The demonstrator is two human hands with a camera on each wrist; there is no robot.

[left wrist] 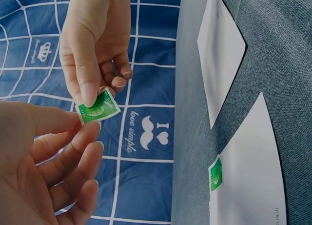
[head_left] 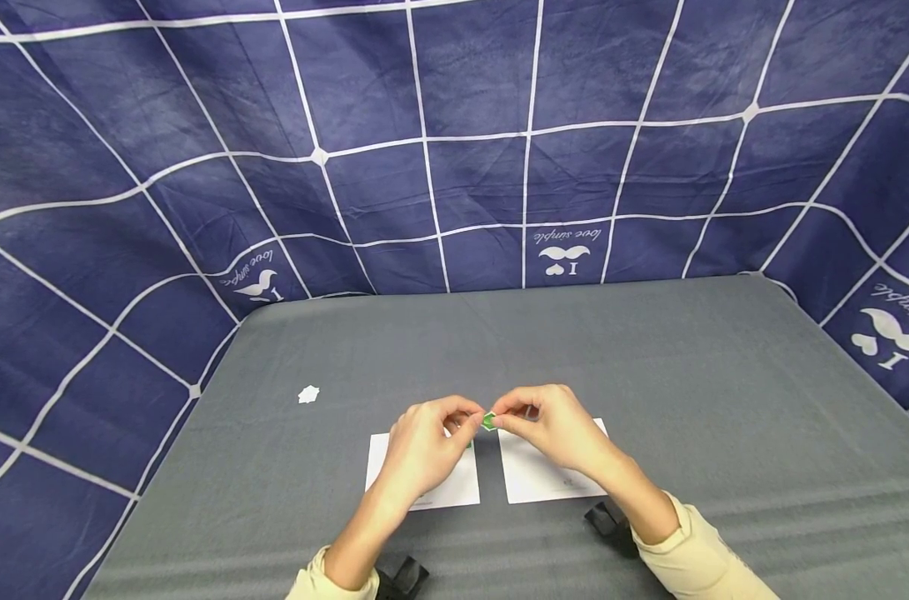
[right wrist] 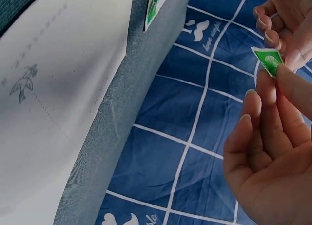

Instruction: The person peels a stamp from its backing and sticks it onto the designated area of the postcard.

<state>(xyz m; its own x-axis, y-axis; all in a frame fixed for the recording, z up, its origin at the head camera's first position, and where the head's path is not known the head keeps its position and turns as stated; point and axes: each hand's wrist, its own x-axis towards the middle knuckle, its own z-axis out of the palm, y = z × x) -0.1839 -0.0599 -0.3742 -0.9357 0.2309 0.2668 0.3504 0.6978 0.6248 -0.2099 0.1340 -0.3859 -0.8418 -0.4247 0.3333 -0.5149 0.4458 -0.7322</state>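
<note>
Between both hands is a small green postage stamp [left wrist: 100,108] with a white perforated edge, held up off the table. My left hand [head_left: 427,442] pinches one corner of it between thumb and forefinger. Thumb and fingers of my right hand [head_left: 555,423] pinch the opposite side. Below the left hand lies a white envelope [head_left: 442,492] bearing another green stamp [left wrist: 216,173] at its corner. Under the right hand is a second white envelope [head_left: 532,479], printed with a small bird drawing [right wrist: 23,83]; the hand and forearm hide part of it.
A small jagged white paper piece [head_left: 308,394] lies on the grey cloth-covered table [head_left: 649,350], to the left. A blue curtain [head_left: 476,183] with white grid lines hangs behind the table and at both sides.
</note>
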